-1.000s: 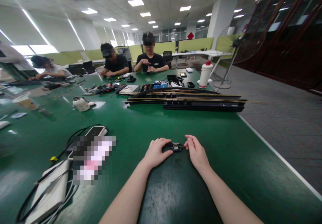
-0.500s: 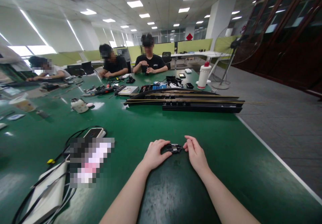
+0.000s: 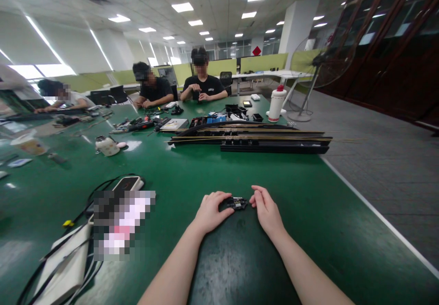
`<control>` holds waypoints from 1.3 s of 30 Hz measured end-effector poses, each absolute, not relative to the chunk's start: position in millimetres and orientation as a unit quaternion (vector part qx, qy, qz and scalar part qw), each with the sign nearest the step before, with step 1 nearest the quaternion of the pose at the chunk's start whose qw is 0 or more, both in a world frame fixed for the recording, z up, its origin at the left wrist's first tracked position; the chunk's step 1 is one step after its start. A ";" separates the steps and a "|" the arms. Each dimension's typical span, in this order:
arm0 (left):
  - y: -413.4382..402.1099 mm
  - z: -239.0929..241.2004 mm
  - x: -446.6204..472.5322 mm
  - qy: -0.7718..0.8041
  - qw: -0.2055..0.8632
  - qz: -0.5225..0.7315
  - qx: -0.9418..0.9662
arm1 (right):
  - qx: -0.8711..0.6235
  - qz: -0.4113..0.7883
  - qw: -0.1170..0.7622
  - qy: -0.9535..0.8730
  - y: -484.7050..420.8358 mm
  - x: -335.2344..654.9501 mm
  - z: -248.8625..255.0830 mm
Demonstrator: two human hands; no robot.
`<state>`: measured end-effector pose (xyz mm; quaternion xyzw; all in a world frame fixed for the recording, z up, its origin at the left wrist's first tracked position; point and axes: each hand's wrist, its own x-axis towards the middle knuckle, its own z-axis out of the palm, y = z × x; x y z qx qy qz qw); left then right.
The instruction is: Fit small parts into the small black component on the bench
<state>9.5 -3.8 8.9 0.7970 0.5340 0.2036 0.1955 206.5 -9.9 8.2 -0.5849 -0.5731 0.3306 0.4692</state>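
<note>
A small black device point(image 3: 239, 203) with pale, metallic-looking parts on its upper face lies low over the green table point(image 3: 291, 181). My left hand point(image 3: 211, 211) grips its left end, fingers along the far side and thumb along the near side. Just off the device's right end is my right hand point(image 3: 265, 208), its fingers bent inward and the fingertips close together, one finger held a little apart. Whatever those fingertips may hold is too small to make out.
Beyond my hands lie long black rails point(image 3: 274, 148) with thin brass-coloured rods. At left are a phone-like device point(image 3: 128, 184), cables and a white box point(image 3: 63, 264). A white bottle point(image 3: 276, 105) stands far right. Two people sit opposite, among tools; others are farther left.
The view has shifted very slightly. Both hands and the black device keep nearly the same places.
</note>
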 end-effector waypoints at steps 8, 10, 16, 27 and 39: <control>-3.9 6.9 8.5 0.525 0.190 0.216 0.801 | -0.509 0.276 0.410 -0.705 -11.9 205.3 3.8; -3.9 6.6 8.3 0.523 0.189 0.219 0.802 | -0.499 0.256 0.388 -0.732 -12.5 204.9 1.7; -4.7 6.1 8.3 0.517 0.186 0.215 0.807 | -0.503 0.239 0.348 -0.754 -14.2 205.1 2.1; -3.6 3.1 7.5 0.511 0.188 0.229 0.807 | -0.503 0.229 0.323 -0.768 -13.1 205.4 2.4; -2.8 6.2 7.7 0.513 0.196 0.231 0.803 | -0.509 0.237 0.312 -0.766 -11.4 204.5 4.4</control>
